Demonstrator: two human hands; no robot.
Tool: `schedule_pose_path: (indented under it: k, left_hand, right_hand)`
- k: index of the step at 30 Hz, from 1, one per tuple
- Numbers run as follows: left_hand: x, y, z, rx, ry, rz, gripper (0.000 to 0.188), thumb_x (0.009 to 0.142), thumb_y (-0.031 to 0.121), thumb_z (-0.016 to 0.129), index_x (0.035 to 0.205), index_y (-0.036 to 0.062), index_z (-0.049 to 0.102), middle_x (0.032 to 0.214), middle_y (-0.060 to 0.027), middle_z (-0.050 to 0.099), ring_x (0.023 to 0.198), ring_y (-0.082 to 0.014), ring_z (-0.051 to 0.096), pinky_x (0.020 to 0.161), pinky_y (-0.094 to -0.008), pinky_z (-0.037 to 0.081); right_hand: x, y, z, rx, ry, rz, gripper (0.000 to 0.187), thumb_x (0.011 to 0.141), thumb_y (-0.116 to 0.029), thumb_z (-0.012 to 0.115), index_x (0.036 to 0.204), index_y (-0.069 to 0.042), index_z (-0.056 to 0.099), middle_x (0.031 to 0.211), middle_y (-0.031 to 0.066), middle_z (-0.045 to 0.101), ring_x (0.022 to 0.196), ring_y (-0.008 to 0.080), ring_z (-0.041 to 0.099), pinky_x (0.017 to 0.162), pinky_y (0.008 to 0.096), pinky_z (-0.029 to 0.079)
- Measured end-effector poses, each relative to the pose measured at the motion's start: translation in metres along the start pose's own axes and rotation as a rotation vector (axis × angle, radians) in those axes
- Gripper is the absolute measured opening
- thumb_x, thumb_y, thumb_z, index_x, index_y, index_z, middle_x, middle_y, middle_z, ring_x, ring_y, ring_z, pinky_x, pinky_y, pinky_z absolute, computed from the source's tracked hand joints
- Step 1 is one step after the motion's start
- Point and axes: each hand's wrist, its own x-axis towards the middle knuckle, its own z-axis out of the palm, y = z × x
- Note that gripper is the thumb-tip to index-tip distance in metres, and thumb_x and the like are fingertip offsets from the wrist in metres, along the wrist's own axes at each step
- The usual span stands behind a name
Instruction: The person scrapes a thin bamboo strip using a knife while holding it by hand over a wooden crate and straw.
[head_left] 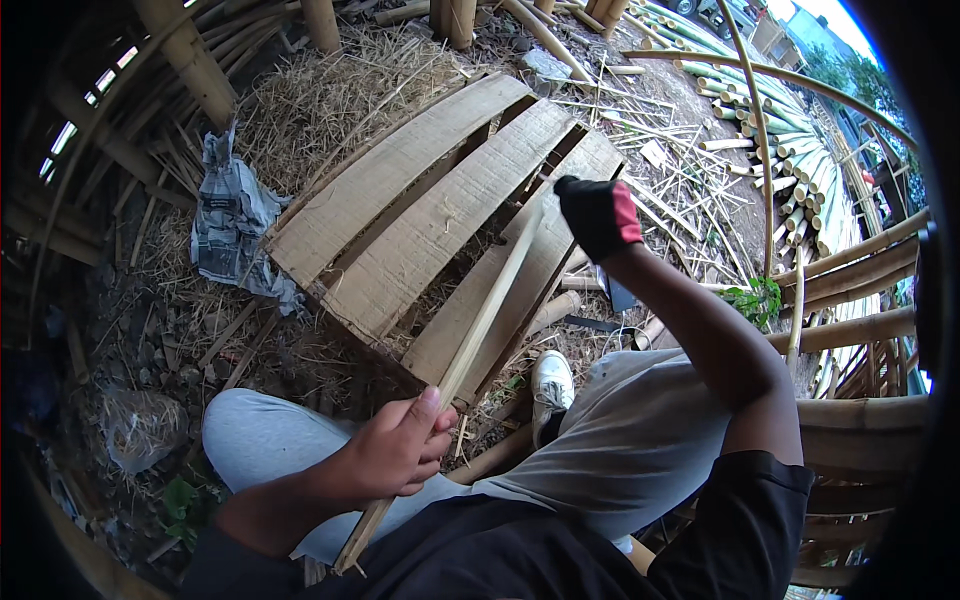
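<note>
My bare left hand (pixel 398 447) is closed around a long split bamboo strip (pixel 490 305). The strip slants from my lap up across a low slatted wooden table (pixel 440 215), its far end beside my right hand. A black and red glove covers my right hand (pixel 600 215), which is closed in a fist above the table's far right corner. Something small and pale pokes out left of the fist, near the strip's tip. What the fist holds is hidden, and I cannot tell whether it touches the strip.
Crumpled printed paper or sacking (pixel 228 215) lies left of the table, by a heap of dry shavings (pixel 310 120). Cut green bamboo poles (pixel 790 165) are stacked at the far right. A bamboo railing (pixel 850 328) stands at my right. My white shoe (pixel 552 382) is beside the table.
</note>
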Motion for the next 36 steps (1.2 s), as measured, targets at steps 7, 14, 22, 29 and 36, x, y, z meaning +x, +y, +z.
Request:
schedule_pose_path:
  k: [7, 14, 22, 29, 36]
  left_hand:
    - [-0.008, 0.001, -0.018, -0.008, 0.042, 0.056, 0.044, 0.106, 0.055, 0.027, 0.094, 0.0141, 0.040, 0.063, 0.0074, 0.030, 0.045, -0.0030, 0.025, 0.039, -0.0201, 0.023]
    - [0.002, -0.002, -0.020, -0.048, 0.034, 0.056, 0.039, 0.108, 0.050, 0.029, 0.095, 0.0156, 0.042, 0.063, 0.0084, 0.031, 0.044, -0.0029, 0.026, 0.038, -0.0216, 0.022]
    - [0.000, 0.002, -0.014, -0.048, 0.070, 0.071, 0.040, 0.108, 0.051, 0.028, 0.096, 0.0146, 0.042, 0.063, 0.0084, 0.030, 0.045, -0.0032, 0.026, 0.039, -0.0217, 0.022]
    - [0.005, 0.008, -0.018, -0.033, 0.094, 0.100, 0.040, 0.108, 0.050, 0.028, 0.097, 0.0146, 0.042, 0.063, 0.0083, 0.030, 0.045, -0.0030, 0.025, 0.038, -0.0220, 0.022]
    - [0.003, 0.014, -0.020, -0.006, 0.130, 0.119, 0.040, 0.107, 0.051, 0.029, 0.097, 0.0145, 0.042, 0.063, 0.0079, 0.030, 0.046, -0.0031, 0.026, 0.039, -0.0209, 0.023]
  right_hand:
    - [0.015, 0.013, -0.070, 0.064, -0.152, 0.166, 0.017, 0.095, -0.026, 0.053, 0.099, -0.013, 0.063, 0.076, 0.0136, 0.067, 0.067, 0.0346, 0.068, 0.056, 0.0476, 0.051]
    - [-0.024, -0.102, -0.148, 0.710, -0.264, -0.174, 0.014, 0.082, -0.016, 0.066, 0.096, -0.014, 0.064, 0.072, 0.0091, 0.065, 0.066, 0.0292, 0.069, 0.057, 0.0421, 0.052]
    - [-0.032, -0.123, -0.107, 0.363, 0.060, -0.374, 0.008, 0.085, -0.019, 0.061, 0.084, -0.016, 0.054, 0.060, 0.0024, 0.050, 0.048, 0.0186, 0.054, 0.042, 0.0355, 0.042]
    - [-0.021, -0.120, -0.097, 0.245, 0.163, -0.399, 0.010, 0.085, -0.021, 0.060, 0.080, -0.016, 0.053, 0.061, 0.0007, 0.050, 0.049, 0.0163, 0.054, 0.043, 0.0339, 0.042]
    - [-0.016, -0.130, -0.105, 0.375, 0.113, -0.324, 0.013, 0.088, -0.021, 0.061, 0.082, -0.015, 0.051, 0.058, 0.0011, 0.044, 0.046, 0.0180, 0.050, 0.040, 0.0337, 0.037]
